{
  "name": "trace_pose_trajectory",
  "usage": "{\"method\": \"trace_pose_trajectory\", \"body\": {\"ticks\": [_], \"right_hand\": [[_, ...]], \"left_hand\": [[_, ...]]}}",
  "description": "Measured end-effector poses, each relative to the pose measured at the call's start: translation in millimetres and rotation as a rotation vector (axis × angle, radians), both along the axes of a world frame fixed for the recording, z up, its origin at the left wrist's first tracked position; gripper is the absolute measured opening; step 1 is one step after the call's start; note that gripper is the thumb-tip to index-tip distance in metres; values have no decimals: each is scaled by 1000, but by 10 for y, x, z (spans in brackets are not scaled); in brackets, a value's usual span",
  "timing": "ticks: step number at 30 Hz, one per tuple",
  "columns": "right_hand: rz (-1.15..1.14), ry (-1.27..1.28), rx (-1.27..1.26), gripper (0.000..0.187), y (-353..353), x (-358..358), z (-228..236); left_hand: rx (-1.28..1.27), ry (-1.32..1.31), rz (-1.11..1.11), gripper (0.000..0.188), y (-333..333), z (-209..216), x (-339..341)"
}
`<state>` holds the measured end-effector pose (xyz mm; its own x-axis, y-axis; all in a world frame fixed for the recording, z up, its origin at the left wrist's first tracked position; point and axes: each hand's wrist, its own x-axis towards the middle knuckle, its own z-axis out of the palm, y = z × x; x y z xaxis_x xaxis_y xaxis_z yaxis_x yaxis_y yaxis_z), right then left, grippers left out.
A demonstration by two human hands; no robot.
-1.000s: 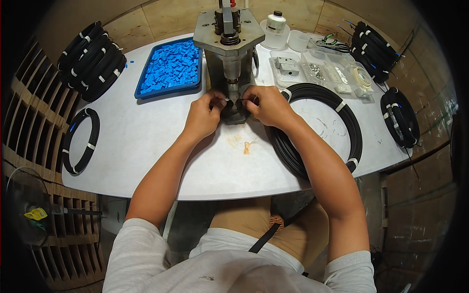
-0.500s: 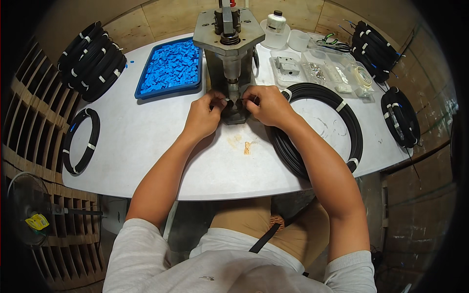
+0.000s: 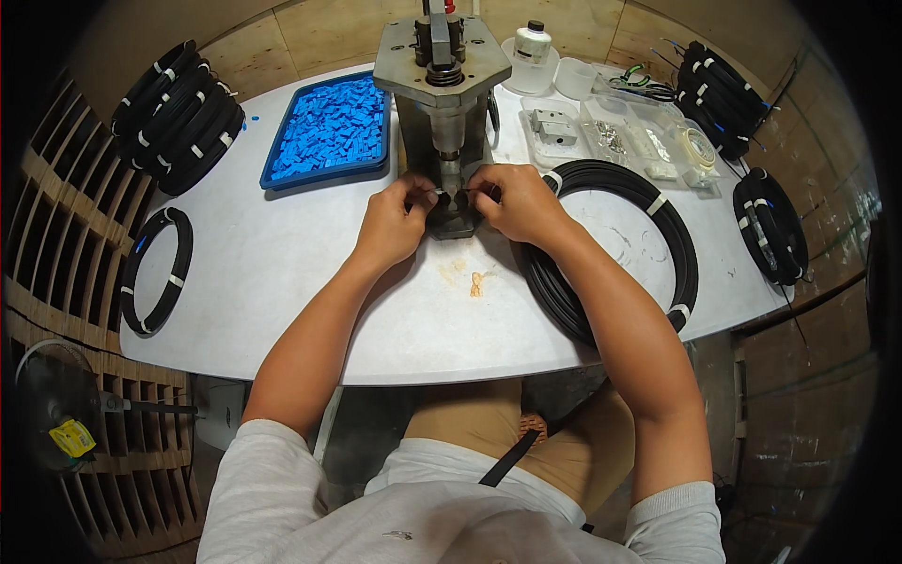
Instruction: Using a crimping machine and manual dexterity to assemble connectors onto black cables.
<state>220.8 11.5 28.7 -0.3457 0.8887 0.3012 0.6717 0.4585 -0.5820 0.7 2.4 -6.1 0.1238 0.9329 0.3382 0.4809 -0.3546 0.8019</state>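
A metal press (image 3: 442, 85) stands at the far middle of the table, its ram coming down to a small die at the base. My left hand (image 3: 395, 216) is on the die's left side, fingers pinched on a small piece whose kind is too small to make out. On the right side, my right hand (image 3: 512, 202) pinches the end of a thin black cable (image 3: 469, 192) against the die. Most of both sets of fingertips is hidden. Beside my right forearm lies a large black cable coil (image 3: 681, 254) tied with white bands, partly covered by that arm.
Left of the press sits a blue tray (image 3: 272, 183) full of small blue pieces. A bottle (image 3: 533, 42), a plastic cup (image 3: 574, 79) and clear bins of small parts (image 3: 611, 136) stand back right. More cable coils (image 3: 178, 117) lie at both sides; a fan (image 3: 56, 395) is lower left.
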Motion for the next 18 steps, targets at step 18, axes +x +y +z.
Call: {"method": "trace_pose_trajectory", "body": {"ticks": [18], "right_hand": [[15, -4, 16, 19, 5, 15, 8]], "left_hand": [[-23, 14, 15, 18, -44, 87, 22]]}}
